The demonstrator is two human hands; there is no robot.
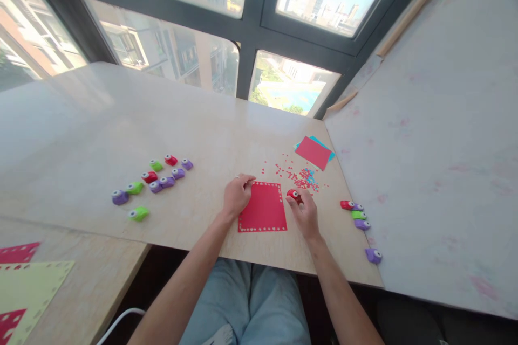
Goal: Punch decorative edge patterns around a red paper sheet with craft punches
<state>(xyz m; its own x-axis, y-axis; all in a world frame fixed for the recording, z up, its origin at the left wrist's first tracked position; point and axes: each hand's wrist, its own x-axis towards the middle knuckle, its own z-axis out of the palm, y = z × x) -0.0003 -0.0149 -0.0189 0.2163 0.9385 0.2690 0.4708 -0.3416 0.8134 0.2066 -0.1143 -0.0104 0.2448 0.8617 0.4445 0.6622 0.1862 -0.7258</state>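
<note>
A red sheet of paper (262, 207) lies flat in front of me. Small punched holes run along its top and bottom edges and down the upper part of its right edge. My left hand (238, 195) is at the sheet's top left corner, its thumb and fingers closed on the paper's edge. Just off the right edge, my right hand (305, 213) grips a red craft punch (293, 194) with a white round button, apart from the paper. Small red and blue paper cutouts (303, 177) are scattered beyond that hand.
Several purple, green and red punches (167, 181) stand to the left, with more punches (359, 215) along the right edge by the wall. Coloured paper sheets (313, 152) are stacked at the back right. Hole-edged sheets (34, 285) lie at lower left. Windows border the far side.
</note>
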